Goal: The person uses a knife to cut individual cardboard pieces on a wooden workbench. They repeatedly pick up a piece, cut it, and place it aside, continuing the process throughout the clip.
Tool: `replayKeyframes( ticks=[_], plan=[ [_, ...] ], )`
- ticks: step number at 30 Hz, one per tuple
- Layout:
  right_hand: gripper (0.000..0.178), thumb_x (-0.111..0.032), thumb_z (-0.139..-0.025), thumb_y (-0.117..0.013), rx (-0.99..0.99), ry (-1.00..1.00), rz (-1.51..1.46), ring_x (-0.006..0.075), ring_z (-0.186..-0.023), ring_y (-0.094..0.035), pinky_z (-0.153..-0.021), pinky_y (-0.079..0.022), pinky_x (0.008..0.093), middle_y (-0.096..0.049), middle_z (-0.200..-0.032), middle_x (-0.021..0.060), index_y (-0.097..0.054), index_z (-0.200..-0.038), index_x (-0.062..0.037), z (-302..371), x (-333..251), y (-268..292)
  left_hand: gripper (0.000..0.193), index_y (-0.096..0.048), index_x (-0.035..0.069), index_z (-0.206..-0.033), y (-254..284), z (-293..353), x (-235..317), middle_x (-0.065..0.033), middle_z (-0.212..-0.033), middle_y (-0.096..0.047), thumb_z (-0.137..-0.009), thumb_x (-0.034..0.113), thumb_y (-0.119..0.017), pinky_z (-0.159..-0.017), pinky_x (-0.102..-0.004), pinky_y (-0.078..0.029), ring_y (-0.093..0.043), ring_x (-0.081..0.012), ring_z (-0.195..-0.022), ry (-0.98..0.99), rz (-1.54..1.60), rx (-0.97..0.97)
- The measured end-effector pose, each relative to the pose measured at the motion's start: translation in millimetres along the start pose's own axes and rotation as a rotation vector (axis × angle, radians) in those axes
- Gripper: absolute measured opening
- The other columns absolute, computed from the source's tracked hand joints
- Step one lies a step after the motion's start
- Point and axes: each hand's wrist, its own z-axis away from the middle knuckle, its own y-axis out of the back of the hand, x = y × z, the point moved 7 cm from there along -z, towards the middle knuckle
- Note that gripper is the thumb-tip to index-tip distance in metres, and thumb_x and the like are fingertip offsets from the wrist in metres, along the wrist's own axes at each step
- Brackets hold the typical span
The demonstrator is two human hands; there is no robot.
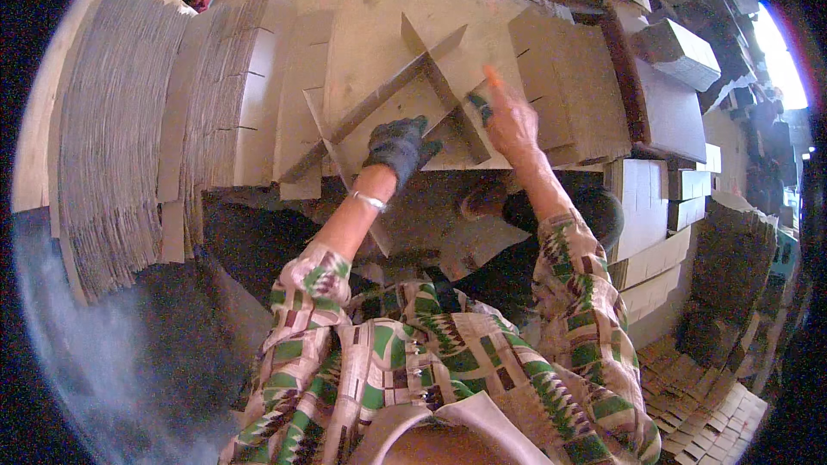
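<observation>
Several brown cardboard divider strips (pixel 379 99) stand on edge on the worktable and cross one another in a lattice. My left hand (pixel 396 151), in a dark grey glove, closes on the near part of the lattice; its fingers partly hide the cardboard strip there. A long thin strip (pixel 323 125) slants past my left wrist and down over the table's near edge. Just right of the lattice is my right hand (pixel 512 125), slightly blurred, its fingers stretched forward. It has an orange fingertip and a dark band around a digit, and no held thing shows.
Slotted cardboard sheets lie fanned in a long row (pixel 121 120) on the left. Another stack of slotted sheets (pixel 573 86) sits right of my right hand. Beyond it are cardboard bundles (pixel 680 52) and more stacked pieces (pixel 642 207). The worktable (pixel 362 0) extends away from me.
</observation>
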Motion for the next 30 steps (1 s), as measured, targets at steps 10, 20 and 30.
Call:
replayKeyframes(
  ticks=[10, 20, 30],
  plan=[
    [0.033, -0.026, -0.082, -0.072, -0.022, -0.696, 0.183, 0.0352, -0.108, -0.067, -0.083, -0.055, 0.0470, -0.071, -0.114, 0.0144, -0.067, -0.109, -0.0084, 17, 183, 45, 0.042, -0.066, 0.012, -0.120, -10, 60, -38, -0.0172, -0.109, -0.071, -0.094, 0.043, -0.054, -0.087, -0.0520, -0.052, -0.068, -0.0387, -0.097, -0.037, -0.196, 0.207],
    [0.063, -0.008, -0.071, -0.072, 0.600, -0.149, 0.287, 0.0359, -0.087, -0.070, -0.078, -0.056, 0.0491, -0.073, -0.101, 0.0155, -0.060, -0.132, -0.0156, 40, 131, 67, 0.028, -0.071, 0.013, -0.095, -23, 27, -19, -0.0158, -0.096, -0.073, -0.095, 0.030, -0.048, -0.078, -0.0506, -0.054, -0.071, -0.0357, -0.091, 0.037, -0.064, 0.052],
    [0.110, 0.007, -0.069, -0.063, -0.038, 0.067, -0.349, 0.0406, -0.069, -0.067, -0.061, -0.054, 0.0498, -0.069, -0.077, 0.0176, -0.011, -0.161, -0.0222, 80, -80, 3, 0.036, -0.071, 0.015, -0.103, -37, 21, -26, -0.0142, -0.101, -0.073, -0.099, 0.037, -0.044, -0.079, -0.0499, -0.056, -0.071, -0.0340, -0.095, 0.077, -0.131, -0.071]
  ],
)
